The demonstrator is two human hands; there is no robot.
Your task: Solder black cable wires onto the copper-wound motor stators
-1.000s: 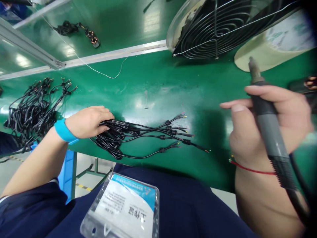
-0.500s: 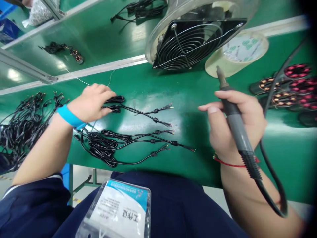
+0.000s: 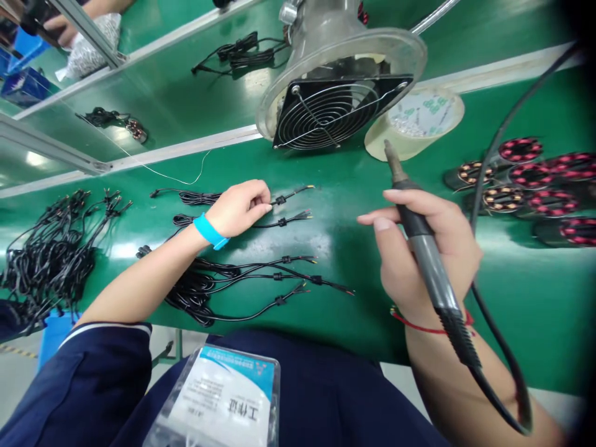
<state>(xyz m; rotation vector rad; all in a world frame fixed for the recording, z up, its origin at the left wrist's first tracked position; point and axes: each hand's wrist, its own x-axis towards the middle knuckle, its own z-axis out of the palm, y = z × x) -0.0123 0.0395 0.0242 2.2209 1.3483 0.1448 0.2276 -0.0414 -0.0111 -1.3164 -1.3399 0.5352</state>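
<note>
My left hand [image 3: 239, 207], with a blue wristband, pinches a thin black cable [image 3: 288, 197] near its stripped end on the green bench. A second separated cable [image 3: 284, 221] lies just below it. Closer to me sits a small bundle of black cables [image 3: 218, 282]. My right hand [image 3: 419, 248] grips a grey soldering iron [image 3: 421, 242] like a pen, tip pointing up and away, its black cord looping off to the right.
A wire-guarded fan in a clear housing [image 3: 328, 112] stands at the back, a tape roll [image 3: 414, 124] beside it. Copper-wound stators [image 3: 526, 186] lie at the right. A large cable pile [image 3: 51, 254] fills the left. Another person's hand [image 3: 60, 22] shows far left.
My left hand left the cable bundle, drew two cables away from it and slid right along one to its stripped end. The right hand kept hold of the iron.
</note>
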